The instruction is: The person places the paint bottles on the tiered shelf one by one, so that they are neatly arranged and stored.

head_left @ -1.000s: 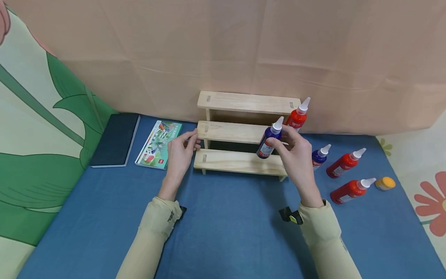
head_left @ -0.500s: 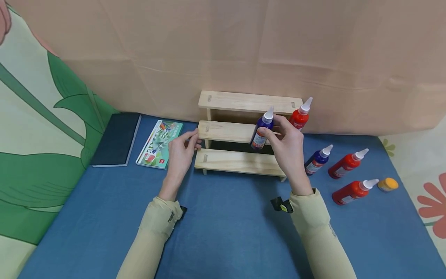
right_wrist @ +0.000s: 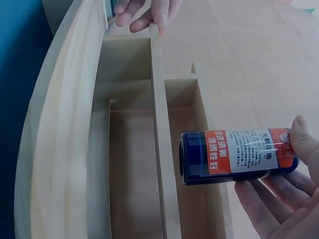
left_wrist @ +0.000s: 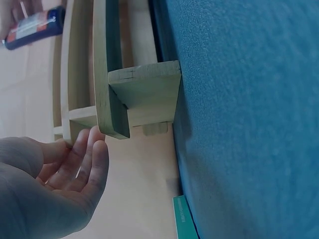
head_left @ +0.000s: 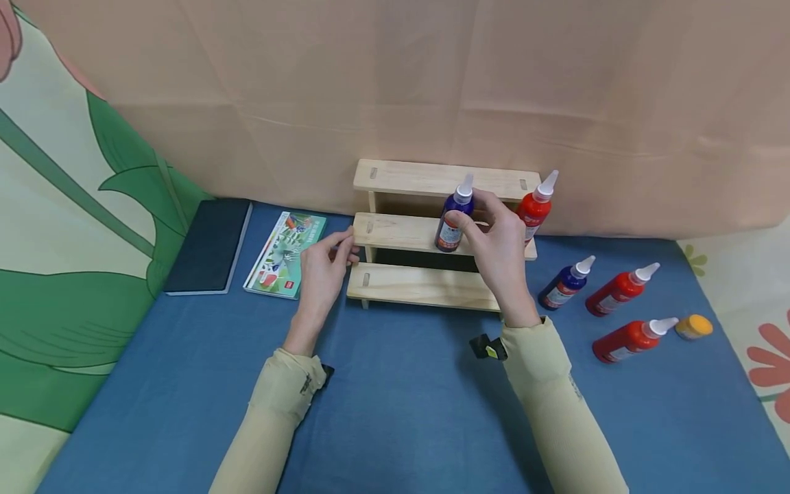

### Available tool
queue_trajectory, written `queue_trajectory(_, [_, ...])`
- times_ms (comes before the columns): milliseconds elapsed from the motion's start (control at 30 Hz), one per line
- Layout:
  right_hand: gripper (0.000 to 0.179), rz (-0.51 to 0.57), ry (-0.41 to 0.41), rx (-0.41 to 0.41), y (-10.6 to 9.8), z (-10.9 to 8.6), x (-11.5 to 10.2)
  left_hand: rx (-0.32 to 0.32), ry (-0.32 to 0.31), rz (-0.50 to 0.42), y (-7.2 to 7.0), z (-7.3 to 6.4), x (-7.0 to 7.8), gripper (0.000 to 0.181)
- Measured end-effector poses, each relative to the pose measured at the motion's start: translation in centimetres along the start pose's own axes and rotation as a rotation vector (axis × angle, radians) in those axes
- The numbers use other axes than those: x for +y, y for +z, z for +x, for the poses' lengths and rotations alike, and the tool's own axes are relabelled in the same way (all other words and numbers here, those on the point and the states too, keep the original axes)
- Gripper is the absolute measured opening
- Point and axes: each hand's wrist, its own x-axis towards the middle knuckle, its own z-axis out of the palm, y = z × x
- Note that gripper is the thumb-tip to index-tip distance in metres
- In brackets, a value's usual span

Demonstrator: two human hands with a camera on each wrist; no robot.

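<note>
Wooden rack [head_left: 426,284]: three stepped boards before us; it would probably shift if knocked, so we do well to brace it.
Right grip [head_left: 501,252]: our thumb and fingers are closed round the upper body of the held blue bottle [head_left: 447,233], leaving its base free.
Left grip [head_left: 324,269]: we pinch the left end of the middle board [head_left: 398,232]; light, steady pressure should serve better than pulling.
Held blue bottle: over the middle board, leaning slightly, base seemingly just clear of the wood. We should square it upright and bring the base well inside the front edge before loosening anything.
White nozzle [head_left: 464,188]: crosses the top board [head_left: 426,175] in the head view; we cannot tell how near they are, so we should mind that edge.
Blue-covered bench [head_left: 395,418]: carries the rack and everything else.
Dark notebook [head_left: 208,247]: flat at far left, out of our way.
Green booklet [head_left: 285,254]: just beside our left hand; a careless wrist could nudge it.
Red bottle on the rack [head_left: 532,210]: at the right end, close behind our right hand; our likeliest obstacle.
Loose red bottles [head_left: 628,342]: two at right, clear of us.
Second blue bottle [head_left: 563,288]: near our right sleeve, smaller than the reds.
Yellow jar [head_left: 694,327]: smallest, beside the nearer red's tip.
</note>
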Motion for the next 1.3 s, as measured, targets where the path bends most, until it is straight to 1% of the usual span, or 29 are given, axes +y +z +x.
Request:
queue_trajectory(200, [0.048,-0.008,0.008,-0.003,0.3,0.7,0.3,-0.003,-0.003,0.008,0.0,0.0,0.0,0.028])
queue_trajectory(333, [0.050,-0.033,0.016,-0.018,0.4,1.1,0.5,-0.005,-0.002,0.008,0.0,0.0,0.0,0.027])
queue_trajectory(467, [0.052,-0.056,0.023,-0.032,0.5,1.2,0.6,-0.012,-0.004,0.004,0.0,-0.1,0.0,0.027])
queue_trajectory(733, [0.056,-0.056,0.011,-0.054,0.6,1.2,0.6,-0.005,-0.015,0.007,0.0,0.0,0.0,0.028])
queue_trajectory(900, [0.059,-0.034,0.011,-0.067,0.5,1.1,0.8,-0.007,-0.013,-0.004,0.0,0.1,0.1,0.028])
queue_trajectory(1133, [0.058,0.039,0.018,-0.076,-0.2,0.5,0.8,-0.005,-0.008,0.002,0.0,0.0,0.0,0.028])
queue_trajectory(1300, [0.057,0.063,0.006,-0.053,-1.0,-0.2,0.8,-0.003,-0.009,0.005,0.1,0.1,0.0,0.029])
